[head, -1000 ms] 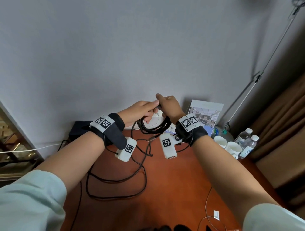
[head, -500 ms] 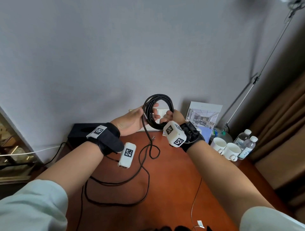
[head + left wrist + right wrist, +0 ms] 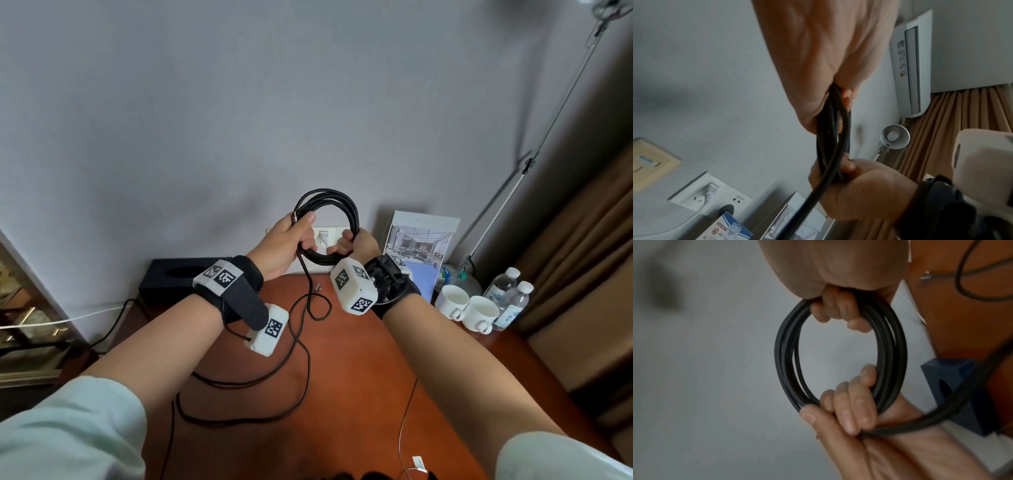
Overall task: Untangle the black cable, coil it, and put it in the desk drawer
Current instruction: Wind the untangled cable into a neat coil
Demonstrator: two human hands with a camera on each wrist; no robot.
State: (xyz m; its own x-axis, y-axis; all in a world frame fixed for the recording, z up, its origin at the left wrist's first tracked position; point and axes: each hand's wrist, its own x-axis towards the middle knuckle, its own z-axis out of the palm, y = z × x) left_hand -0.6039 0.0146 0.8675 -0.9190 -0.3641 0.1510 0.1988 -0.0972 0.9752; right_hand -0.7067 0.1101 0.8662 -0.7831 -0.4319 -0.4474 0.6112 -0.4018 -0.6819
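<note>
The black cable (image 3: 344,209) stands as an upright coil of several loops above the back of the desk, held by both hands. My left hand (image 3: 291,240) grips the coil's left side, thumb on top beside a metal plug end. My right hand (image 3: 356,241) holds the coil's lower right, fingers curled round the strands (image 3: 840,308). In the right wrist view the coil (image 3: 785,353) is a clean ring with my left hand's fingers (image 3: 851,395) wrapped round it. A loose tail (image 3: 301,342) hangs from my left hand and lies in wide loops on the desk. No drawer is in view.
The reddish wooden desk (image 3: 359,377) stands against a grey wall. A black box (image 3: 178,277) sits back left, a framed picture (image 3: 421,246), two white cups (image 3: 466,306) and water bottles (image 3: 507,298) back right. A thin white wire (image 3: 404,428) lies near the front.
The coil, hanging low between the hands a second ago, has been turned upright and raised. My left hand has moved up onto its left side; more cable is off the desk.
</note>
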